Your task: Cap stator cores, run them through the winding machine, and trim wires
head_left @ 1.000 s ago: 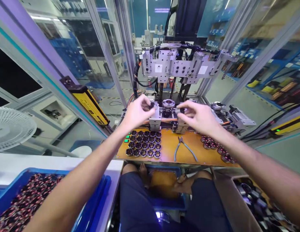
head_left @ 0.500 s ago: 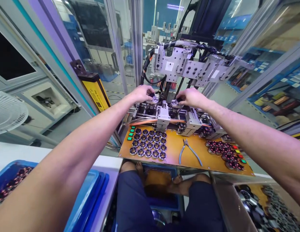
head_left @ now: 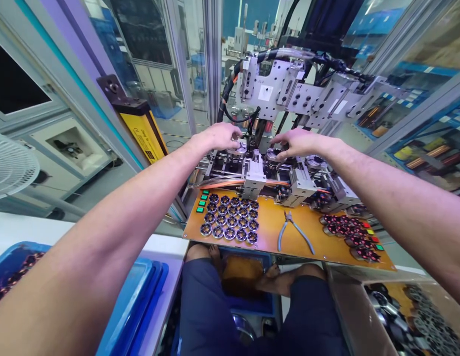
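Note:
My left hand [head_left: 225, 136] is at the left round fixture [head_left: 237, 148] of the machine, its fingers apart around the fixture's top. Over the middle fixture [head_left: 273, 155], my right hand [head_left: 299, 142] has thumb and fingers spread, with the thumb close to the rim. Neither hand visibly holds a part. Rows of silver rings with dark cores [head_left: 230, 221] lie on the left of the orange board [head_left: 269, 232]. Blue-handled pliers [head_left: 294, 232] rest on the board with handles apart. At its right end sit several rings with pink-dotted dark cores [head_left: 350, 237].
A metal machine head [head_left: 278, 94] hangs above and behind my hands. On the left are a yellow light-barrier post [head_left: 143, 136] and blue trays [head_left: 128, 296]. A bin of metal parts [head_left: 419, 316] stands at the lower right. Green buttons [head_left: 202, 203] line the board's left edge.
Both hands' fingers have opened and loosened from the two fixtures. The view has shifted slightly, with the machine now a little further right. The rings and pliers lie as before.

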### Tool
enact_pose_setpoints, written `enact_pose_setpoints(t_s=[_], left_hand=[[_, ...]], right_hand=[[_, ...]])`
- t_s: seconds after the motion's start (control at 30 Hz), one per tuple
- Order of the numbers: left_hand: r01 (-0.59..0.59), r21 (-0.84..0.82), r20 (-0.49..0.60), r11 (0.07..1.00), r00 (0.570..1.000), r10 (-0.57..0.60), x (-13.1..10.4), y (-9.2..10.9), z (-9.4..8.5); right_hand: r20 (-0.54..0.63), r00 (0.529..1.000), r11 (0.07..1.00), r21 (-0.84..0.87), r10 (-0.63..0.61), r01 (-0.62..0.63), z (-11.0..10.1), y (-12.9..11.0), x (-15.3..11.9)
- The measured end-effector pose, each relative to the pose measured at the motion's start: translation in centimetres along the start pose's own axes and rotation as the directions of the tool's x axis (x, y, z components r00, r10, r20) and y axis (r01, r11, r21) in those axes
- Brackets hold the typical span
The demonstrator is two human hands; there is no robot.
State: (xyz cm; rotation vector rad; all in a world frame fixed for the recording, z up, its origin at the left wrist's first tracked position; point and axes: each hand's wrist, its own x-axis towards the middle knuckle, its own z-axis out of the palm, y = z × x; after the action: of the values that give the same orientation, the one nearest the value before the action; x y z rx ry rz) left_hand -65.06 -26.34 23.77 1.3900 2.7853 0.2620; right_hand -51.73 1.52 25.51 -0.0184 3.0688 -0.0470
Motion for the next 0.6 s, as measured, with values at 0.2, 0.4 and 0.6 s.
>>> enact_pose_setpoints(t_s=[0.2, 0.4, 0.6], left_hand=[[-0.023, 0.179, -0.019, 0.984, 0.999, 0.027, -4.4, 1.9, 2.8], [-0.034, 0.044, -0.098, 0.998, 0.994, 0.038, -5.9, 2.2, 5.0], [-0.053, -0.225, -0.447, 0.973, 0.893, -0.055, -12.1, 6.8, 1.4]], right_hand=[[-0.171, 0.985, 1.0, -0.006, 0.016, -0.017, 6.5, -2.2, -3.8], [-0.289, 0.957, 0.999, 0.044, -0.008, 0.021, 9.9, -2.0, -5.0], [-0.417, 0.902, 0.993, 0.079, 0.11, -0.084, 8.0, 2.3, -7.6]])
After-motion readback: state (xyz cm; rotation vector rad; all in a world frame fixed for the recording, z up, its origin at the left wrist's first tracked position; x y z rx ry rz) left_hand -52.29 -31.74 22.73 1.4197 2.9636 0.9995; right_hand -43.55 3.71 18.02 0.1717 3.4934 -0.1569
